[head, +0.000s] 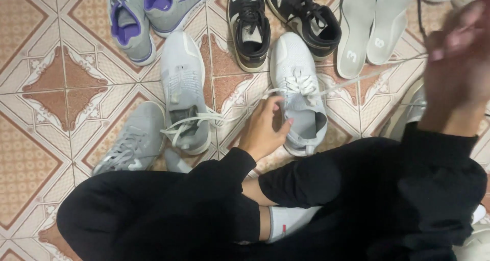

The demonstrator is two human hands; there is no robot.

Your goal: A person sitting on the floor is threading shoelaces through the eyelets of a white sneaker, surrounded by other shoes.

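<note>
Left hand [264, 131] grips the collar of the white knit lace-up sneaker [298, 95] on the patterned tiled floor [46, 87]. Right hand [454, 62] (blurred) pinches its white lace [352, 82], drawn taut; risk: lace pulling out of an eyelet.

floor [61, 87]: patterned tiles | terracotta, cream diamonds | light: soft, even

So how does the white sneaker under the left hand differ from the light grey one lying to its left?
The white sneaker is steadied by the left hand, and its lace stretches taut up to the blurred right hand. The light grey sneaker lies untouched, its laces spilling slack near the heel. The white one is a brighter white; the grey one shows a strap-like band across the middle. Both are knit low-tops, toes pointing away, on the patterned tile floor.
</note>
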